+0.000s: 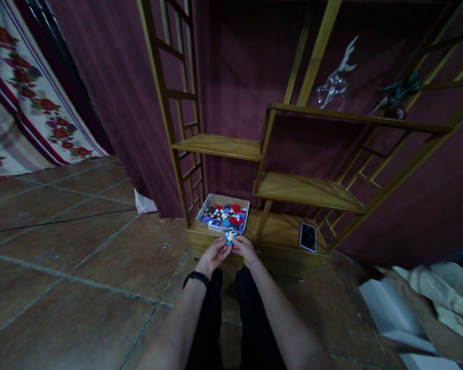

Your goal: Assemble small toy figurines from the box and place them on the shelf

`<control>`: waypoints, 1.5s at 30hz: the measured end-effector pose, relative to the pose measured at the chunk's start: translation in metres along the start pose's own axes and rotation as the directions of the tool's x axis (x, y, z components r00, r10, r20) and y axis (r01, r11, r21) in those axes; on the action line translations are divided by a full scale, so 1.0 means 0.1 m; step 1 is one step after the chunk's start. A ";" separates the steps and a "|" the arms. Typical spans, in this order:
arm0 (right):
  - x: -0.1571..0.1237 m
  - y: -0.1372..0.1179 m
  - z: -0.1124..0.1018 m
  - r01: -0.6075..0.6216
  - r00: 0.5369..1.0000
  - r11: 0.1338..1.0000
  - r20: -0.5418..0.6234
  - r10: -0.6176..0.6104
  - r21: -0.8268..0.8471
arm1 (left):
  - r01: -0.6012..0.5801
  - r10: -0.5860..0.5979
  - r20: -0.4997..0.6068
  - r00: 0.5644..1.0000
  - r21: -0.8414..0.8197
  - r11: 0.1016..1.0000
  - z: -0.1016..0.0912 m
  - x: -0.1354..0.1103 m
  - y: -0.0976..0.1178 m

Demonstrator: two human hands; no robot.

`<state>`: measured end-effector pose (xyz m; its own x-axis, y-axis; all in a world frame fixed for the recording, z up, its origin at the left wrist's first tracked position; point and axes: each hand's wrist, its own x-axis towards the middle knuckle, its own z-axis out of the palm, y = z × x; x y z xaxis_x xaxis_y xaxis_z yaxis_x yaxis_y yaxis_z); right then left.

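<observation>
A small toy figurine [230,237] with a blue base and a pale, blue-topped upper part is pinched between both hands. My left hand [215,252] grips it from the left, and a black band circles that wrist. From the other side, the fingers of my right hand [244,248] close on it. Just beyond the hands sits a shallow white box [248,205] holding many small figures in red, blue, purple and black. The figurine's finer details are too small to make out.
The box stands on the low base of a wooden shelf unit [216,145]. A phone [307,237] lies to its right. Higher up are a clear deer ornament [334,85] and a dark green figure [399,97]. White boxes [393,313] and cloth [443,295] lie at right.
</observation>
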<state>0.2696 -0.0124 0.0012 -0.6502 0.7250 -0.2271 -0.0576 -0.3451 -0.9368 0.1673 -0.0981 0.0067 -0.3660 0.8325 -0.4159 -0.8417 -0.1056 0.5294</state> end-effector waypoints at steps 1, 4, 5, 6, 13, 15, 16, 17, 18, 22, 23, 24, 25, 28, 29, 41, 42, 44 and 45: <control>-0.01 -0.01 0.01 0.006 1.000 1.000 -0.002 -0.006 -0.007 | -0.017 0.017 0.006 1.000 0.011 1.000 0.00 0.00 0.00; -0.04 -0.04 0.04 0.047 0.999 0.998 0.017 -0.046 -0.051 | -0.077 0.077 0.017 0.997 0.036 0.996 -0.01 -0.02 -0.02; -0.05 -0.05 0.05 0.061 0.998 0.996 0.031 -0.059 -0.067 | -0.098 0.097 0.017 0.995 0.042 0.994 0.00 -0.03 -0.02; -0.07 -0.05 0.06 0.071 0.997 0.994 0.041 -0.068 -0.082 | -0.117 0.116 0.016 0.993 0.048 0.992 0.00 -0.04 -0.03; -0.07 0.00 0.14 0.117 0.993 0.986 -0.012 -0.119 -0.119 | -0.204 0.201 0.046 0.979 0.075 0.976 0.03 -0.09 -0.06; -0.06 0.01 0.15 0.142 0.989 0.984 -0.025 -0.146 -0.111 | -0.220 0.214 0.074 0.974 0.074 0.973 0.03 -0.10 -0.06; -0.06 0.02 0.16 0.150 0.988 0.984 -0.030 -0.154 -0.101 | -0.225 0.218 0.084 0.972 0.076 0.971 0.03 -0.11 -0.06; -0.06 0.02 0.17 0.154 0.987 0.984 -0.032 -0.157 -0.089 | -0.228 0.221 0.090 0.971 0.079 0.970 0.03 -0.11 -0.06; -0.07 0.02 0.18 0.159 0.986 0.984 -0.031 -0.161 -0.076 | -0.231 0.223 0.092 0.970 0.083 0.969 0.03 -0.12 -0.06; -0.06 0.02 0.19 0.169 0.985 0.985 -0.026 -0.170 -0.045 | -0.224 0.216 0.086 0.973 0.107 0.969 0.02 -0.12 -0.06; -0.05 0.02 0.19 0.164 0.986 0.985 -0.031 -0.165 -0.047 | -0.219 0.211 0.081 0.974 0.110 0.969 0.02 -0.12 -0.06; -0.04 0.03 0.19 0.153 0.987 0.987 -0.041 -0.155 -0.052 | -0.213 0.206 0.074 0.976 0.111 0.971 0.02 -0.11 -0.06; -0.02 0.04 0.19 0.140 0.988 0.988 -0.054 -0.143 -0.060 | -0.206 0.199 0.066 0.978 0.110 0.972 0.01 -0.10 -0.07; 0.02 0.06 0.19 0.105 0.988 0.991 -0.101 -0.113 -0.082 | -0.175 0.173 0.033 0.984 0.097 0.980 0.00 -0.07 -0.08; 0.03 0.06 0.19 0.100 0.988 0.991 -0.114 -0.109 -0.084 | -0.167 0.166 0.021 0.986 0.092 0.982 0.01 -0.06 -0.09; -0.01 -0.02 0.12 0.031 0.997 0.999 -0.068 -0.030 0.027 | -0.096 0.099 -0.067 0.993 0.051 0.994 0.05 -0.09 -0.03; -0.01 -0.02 0.11 0.039 0.997 0.999 -0.075 -0.037 0.026 | -0.087 0.090 -0.072 0.993 0.050 0.995 0.05 -0.09 -0.02; -0.01 -0.03 0.10 0.056 0.994 0.998 -0.095 -0.053 0.023 | -0.071 0.074 -0.072 0.995 0.041 0.997 0.06 -0.10 -0.03; -0.02 -0.03 0.10 0.065 0.993 0.998 -0.101 -0.063 0.025 | -0.061 0.063 -0.066 0.996 0.035 0.998 0.06 -0.10 -0.03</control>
<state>0.2636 -0.0187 0.0071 -0.5656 0.8016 -0.1937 -0.1186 -0.3115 -0.9428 0.1758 -0.1028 0.0137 -0.4440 0.7864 -0.4294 -0.8035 -0.1374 0.5792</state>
